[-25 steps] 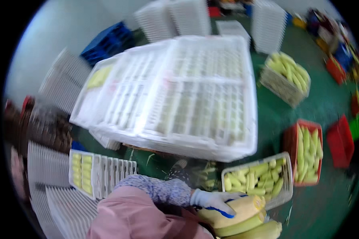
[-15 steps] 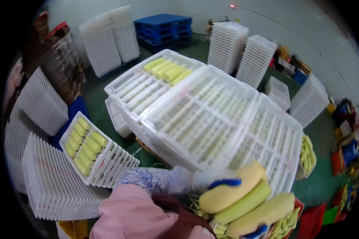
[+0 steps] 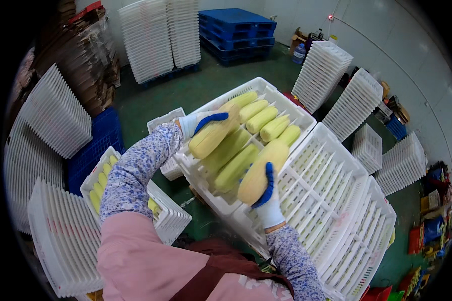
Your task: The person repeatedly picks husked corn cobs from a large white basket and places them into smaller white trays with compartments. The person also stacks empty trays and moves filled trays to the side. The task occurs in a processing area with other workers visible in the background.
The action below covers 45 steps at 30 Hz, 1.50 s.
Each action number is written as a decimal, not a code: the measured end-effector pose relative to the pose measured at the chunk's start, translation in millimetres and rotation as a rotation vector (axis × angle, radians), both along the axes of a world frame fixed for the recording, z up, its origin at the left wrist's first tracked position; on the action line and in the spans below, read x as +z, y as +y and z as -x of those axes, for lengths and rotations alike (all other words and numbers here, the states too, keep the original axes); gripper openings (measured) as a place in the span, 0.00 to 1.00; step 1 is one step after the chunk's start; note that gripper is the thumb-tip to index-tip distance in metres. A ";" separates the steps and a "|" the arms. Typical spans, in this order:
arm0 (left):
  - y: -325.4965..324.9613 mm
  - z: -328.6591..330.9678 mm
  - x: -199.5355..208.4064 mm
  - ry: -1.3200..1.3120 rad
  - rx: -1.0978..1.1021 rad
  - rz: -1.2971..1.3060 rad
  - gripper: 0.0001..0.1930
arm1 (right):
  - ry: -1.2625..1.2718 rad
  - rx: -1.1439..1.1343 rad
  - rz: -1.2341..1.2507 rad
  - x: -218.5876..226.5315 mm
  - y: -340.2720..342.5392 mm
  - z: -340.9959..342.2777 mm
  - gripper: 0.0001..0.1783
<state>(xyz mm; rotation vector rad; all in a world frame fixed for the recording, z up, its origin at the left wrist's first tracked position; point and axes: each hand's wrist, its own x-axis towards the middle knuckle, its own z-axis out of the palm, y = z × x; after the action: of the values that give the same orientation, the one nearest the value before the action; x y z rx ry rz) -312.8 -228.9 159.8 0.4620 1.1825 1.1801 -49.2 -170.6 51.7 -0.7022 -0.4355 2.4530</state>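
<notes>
My left hand (image 3: 202, 123), in a white and blue glove, is wrapped round a thick yellowish squash (image 3: 209, 141) at the left side of a white crate (image 3: 192, 173). A second yellowish squash (image 3: 256, 178) is gripped in my right hand (image 3: 269, 198), over the crate's near right corner. Between these two lie paler green squashes (image 3: 237, 168); whether they rest in the crate or are pressed between the held ones I cannot tell. In the crate's far half several light green squashes (image 3: 257, 119) lie side by side in a row.
Slotted white crates (image 3: 314, 175) without squashes adjoin on the right. At left, a crate of squashes (image 3: 96, 188) tops a low stack, beside tall stacks of white crates (image 3: 68, 241). Blue pallets (image 3: 236, 27) and more crate stacks (image 3: 321, 75) stand along the wall.
Both hands have moved from the lower right to the left crate, carrying squashes with them. The view has turned, and the left crate now sits nearer the middle.
</notes>
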 end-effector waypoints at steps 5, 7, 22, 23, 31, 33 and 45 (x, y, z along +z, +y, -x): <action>8.8 63.6 -14.2 0.341 -0.038 0.133 0.34 | -0.152 0.061 -0.100 9.7 -21.8 11.4 0.27; 21.1 91.3 -32.8 0.467 -0.065 0.163 0.34 | -0.273 0.045 -0.173 21.4 -25.3 9.2 0.29; 7.0 -21.1 -81.7 1.593 -0.141 -0.156 0.27 | -0.513 0.289 -1.061 29.4 -50.1 -76.4 0.16; 0.4 -27.7 -106.3 1.637 -0.147 -0.092 0.25 | -0.528 0.283 -1.025 29.2 -53.2 -82.1 0.15; -32.3 7.5 -133.8 -0.092 0.541 -0.325 0.12 | -0.525 0.038 -0.408 17.6 -69.5 -166.4 0.16; -58.6 24.0 -122.0 0.243 0.324 -0.147 0.13 | -0.576 0.010 -0.384 36.7 -76.7 -182.1 0.17; -77.0 -422.3 -90.3 0.963 -0.926 -0.890 0.12 | -0.870 -0.004 -0.916 -70.2 -158.5 -385.2 0.17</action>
<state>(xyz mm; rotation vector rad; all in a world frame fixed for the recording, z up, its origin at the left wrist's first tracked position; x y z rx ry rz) 109.5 -305.9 69.6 2.1628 0.9014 0.5457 336.0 -329.1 -18.4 -1.2539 -1.7029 1.5102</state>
